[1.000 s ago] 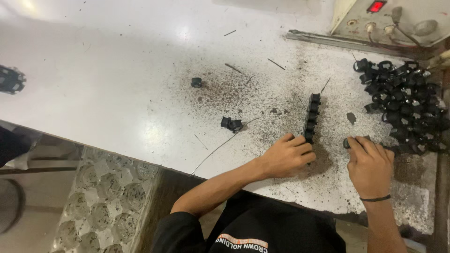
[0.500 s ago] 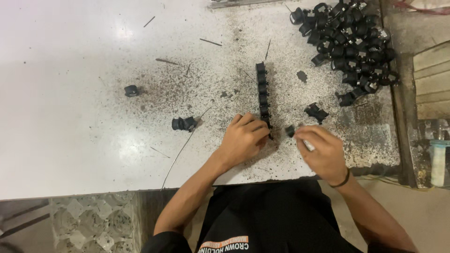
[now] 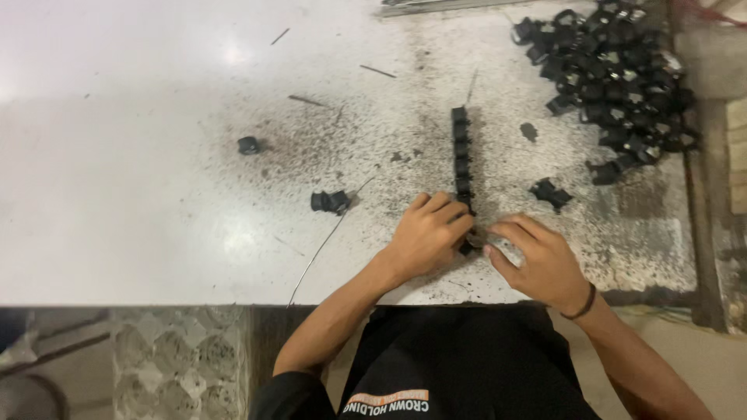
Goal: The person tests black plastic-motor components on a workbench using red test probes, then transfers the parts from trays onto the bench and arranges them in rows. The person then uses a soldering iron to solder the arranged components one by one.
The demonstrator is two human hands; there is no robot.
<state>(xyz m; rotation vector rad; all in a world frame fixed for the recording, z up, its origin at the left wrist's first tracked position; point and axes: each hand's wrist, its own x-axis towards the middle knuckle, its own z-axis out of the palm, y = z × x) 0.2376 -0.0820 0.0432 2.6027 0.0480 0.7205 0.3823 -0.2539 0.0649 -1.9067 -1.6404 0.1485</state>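
A straight row of small black plastic parts [image 3: 462,155] stands threaded in a line on the white table [image 3: 156,179], running away from me. My left hand [image 3: 426,233] grips the near end of that row. My right hand [image 3: 537,260] pinches a small piece against the same end, fingertips touching the left hand's. What the right fingers hold is mostly hidden; it looks small and dark. A thin bracelet sits on my right wrist.
A big heap of the same black parts [image 3: 615,70] lies at the far right. Loose ones rest on the table: one [image 3: 551,193] right of the row, a pair [image 3: 331,202] and a single [image 3: 248,145] to the left. A thin wire [image 3: 327,241] and dark grit are on the surface.
The camera view has shifted slightly. Both hands stay at the near end of the row, with the right hand's fingers now closed in against the left.
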